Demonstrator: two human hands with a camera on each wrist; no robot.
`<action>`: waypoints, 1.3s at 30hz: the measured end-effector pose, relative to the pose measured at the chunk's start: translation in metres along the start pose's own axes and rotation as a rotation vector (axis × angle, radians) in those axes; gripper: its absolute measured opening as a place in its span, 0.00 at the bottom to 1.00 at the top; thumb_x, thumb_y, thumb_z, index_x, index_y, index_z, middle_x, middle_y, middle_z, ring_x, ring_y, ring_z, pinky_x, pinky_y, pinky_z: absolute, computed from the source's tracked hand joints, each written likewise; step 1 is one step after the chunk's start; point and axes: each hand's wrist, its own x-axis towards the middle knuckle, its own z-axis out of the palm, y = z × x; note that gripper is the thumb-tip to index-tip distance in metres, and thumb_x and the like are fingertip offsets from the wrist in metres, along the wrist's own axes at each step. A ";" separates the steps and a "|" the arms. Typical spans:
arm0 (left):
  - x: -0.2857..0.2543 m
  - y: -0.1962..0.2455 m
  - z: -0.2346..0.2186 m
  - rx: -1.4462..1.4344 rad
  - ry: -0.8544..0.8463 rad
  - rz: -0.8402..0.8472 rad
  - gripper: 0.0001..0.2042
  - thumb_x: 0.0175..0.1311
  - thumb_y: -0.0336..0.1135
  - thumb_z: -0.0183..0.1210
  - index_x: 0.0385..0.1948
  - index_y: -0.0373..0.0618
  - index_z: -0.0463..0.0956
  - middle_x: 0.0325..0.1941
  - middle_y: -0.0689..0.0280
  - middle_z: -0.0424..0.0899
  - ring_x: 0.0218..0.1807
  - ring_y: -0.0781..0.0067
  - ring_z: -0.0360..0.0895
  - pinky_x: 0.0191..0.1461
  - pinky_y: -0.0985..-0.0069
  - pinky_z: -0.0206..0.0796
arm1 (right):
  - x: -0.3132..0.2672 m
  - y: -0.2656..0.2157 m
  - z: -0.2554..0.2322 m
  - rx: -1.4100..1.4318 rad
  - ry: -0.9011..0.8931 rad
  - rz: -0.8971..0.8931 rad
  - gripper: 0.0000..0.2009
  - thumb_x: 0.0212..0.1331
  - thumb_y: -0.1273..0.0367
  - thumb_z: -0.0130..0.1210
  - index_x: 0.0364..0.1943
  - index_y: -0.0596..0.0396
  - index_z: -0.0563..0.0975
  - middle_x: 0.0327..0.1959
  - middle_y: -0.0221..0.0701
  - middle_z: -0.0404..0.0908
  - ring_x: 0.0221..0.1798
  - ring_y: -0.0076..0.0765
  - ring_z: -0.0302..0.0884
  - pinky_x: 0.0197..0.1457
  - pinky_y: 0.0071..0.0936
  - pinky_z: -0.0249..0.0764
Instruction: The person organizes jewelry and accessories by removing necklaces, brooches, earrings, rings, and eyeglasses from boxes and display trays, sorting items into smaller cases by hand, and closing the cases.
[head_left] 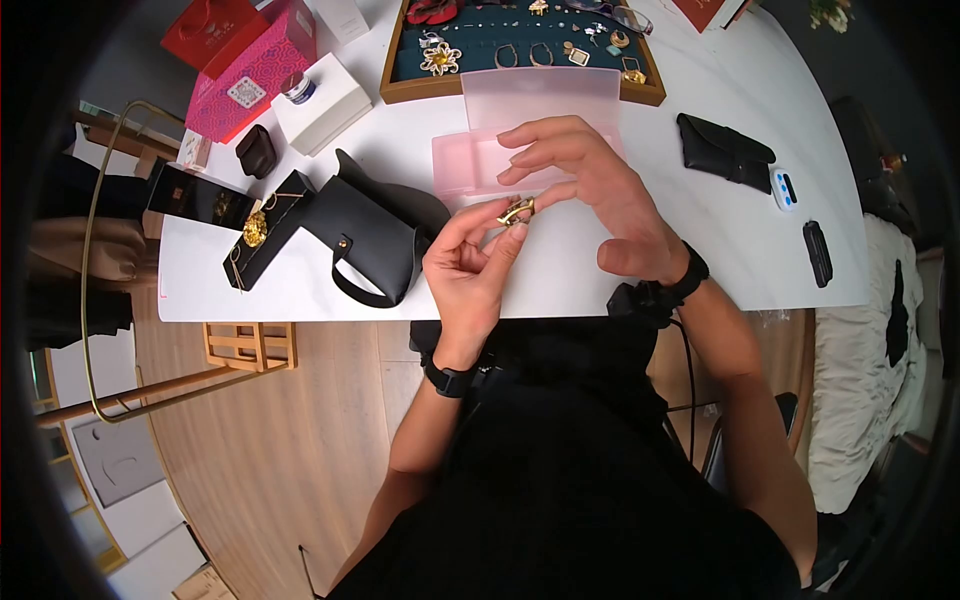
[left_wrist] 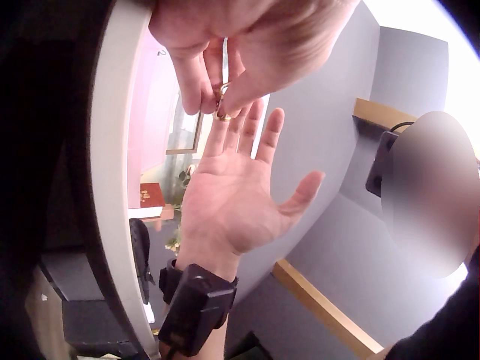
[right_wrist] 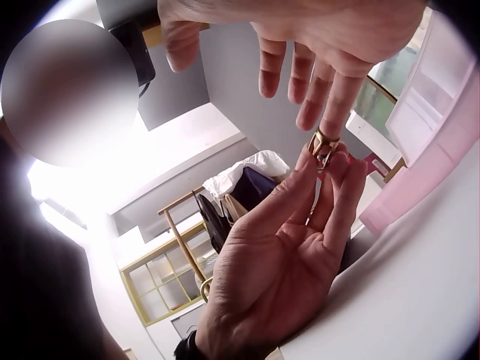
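Note:
Between its thumb and fingertips my left hand [head_left: 468, 275] pinches a gold ring [head_left: 517, 211]. The ring sits at the tip of the little finger of my right hand [head_left: 615, 195]. In the right wrist view the ring [right_wrist: 323, 142] surrounds that fingertip, and a small dark detail shows on it. The right hand's other fingers are spread and relaxed, its thumb apart. Behind the hands an open pink translucent case [head_left: 455, 165] rests on the white table [head_left: 560, 285], its lid raised. The right hand partly hides the case.
A wooden-rimmed jewellery tray [head_left: 480, 88] stands at the back. Left of the hands are a black handbag [head_left: 365, 235], a black box [head_left: 290, 205] with a gold flower piece [head_left: 255, 230], and a white box [head_left: 325, 105]. A black pouch [head_left: 720, 150] lies at the right.

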 end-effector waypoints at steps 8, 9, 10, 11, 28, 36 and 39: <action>-0.002 -0.008 -0.004 0.003 0.087 0.075 0.15 0.63 0.14 0.59 0.52 0.31 0.75 0.52 0.53 0.83 0.55 0.67 0.81 0.61 0.72 0.77 | 0.003 0.004 0.002 0.005 0.079 -0.108 0.22 0.60 0.59 0.59 0.55 0.58 0.76 0.59 0.39 0.74 0.56 0.35 0.77 0.53 0.30 0.79; -0.001 -0.006 -0.003 0.004 0.087 0.075 0.15 0.63 0.14 0.59 0.52 0.31 0.75 0.52 0.53 0.83 0.55 0.67 0.81 0.61 0.72 0.77 | 0.004 0.006 -0.001 -0.149 0.089 -0.183 0.18 0.59 0.66 0.59 0.52 0.58 0.78 0.55 0.37 0.76 0.51 0.32 0.78 0.50 0.27 0.78; -0.001 -0.002 0.000 -0.065 0.069 0.052 0.15 0.64 0.15 0.59 0.53 0.31 0.75 0.51 0.53 0.83 0.55 0.67 0.81 0.61 0.70 0.77 | 0.004 0.007 -0.003 -0.302 0.099 -0.257 0.15 0.58 0.72 0.60 0.50 0.58 0.79 0.51 0.35 0.79 0.47 0.29 0.80 0.47 0.24 0.77; 0.000 0.000 0.001 -0.133 0.051 0.028 0.15 0.66 0.16 0.58 0.53 0.32 0.74 0.50 0.53 0.84 0.54 0.68 0.82 0.61 0.68 0.77 | 0.004 0.007 -0.003 -0.301 0.100 -0.257 0.15 0.58 0.72 0.60 0.50 0.58 0.79 0.51 0.35 0.79 0.47 0.29 0.80 0.47 0.24 0.77; 0.000 -0.001 -0.004 -0.092 0.003 0.131 0.21 0.58 0.12 0.63 0.54 0.35 0.77 0.50 0.63 0.75 0.55 0.72 0.77 0.58 0.77 0.75 | 0.005 0.009 0.007 -0.374 -0.005 -0.060 0.09 0.60 0.79 0.60 0.44 0.61 0.83 0.40 0.35 0.86 0.41 0.33 0.83 0.45 0.26 0.78; 0.000 -0.005 -0.004 -0.029 0.000 0.136 0.20 0.58 0.10 0.61 0.53 0.35 0.78 0.51 0.63 0.74 0.53 0.73 0.77 0.60 0.76 0.76 | 0.003 0.011 0.006 -0.392 -0.040 -0.026 0.08 0.61 0.78 0.59 0.44 0.63 0.83 0.35 0.36 0.85 0.36 0.33 0.82 0.41 0.26 0.77; 0.001 -0.005 -0.003 -0.023 -0.004 0.161 0.19 0.59 0.10 0.61 0.52 0.35 0.79 0.50 0.63 0.74 0.53 0.73 0.77 0.60 0.76 0.76 | 0.002 0.012 0.006 -0.409 -0.038 -0.041 0.08 0.61 0.78 0.59 0.43 0.63 0.83 0.34 0.36 0.85 0.35 0.33 0.82 0.40 0.27 0.76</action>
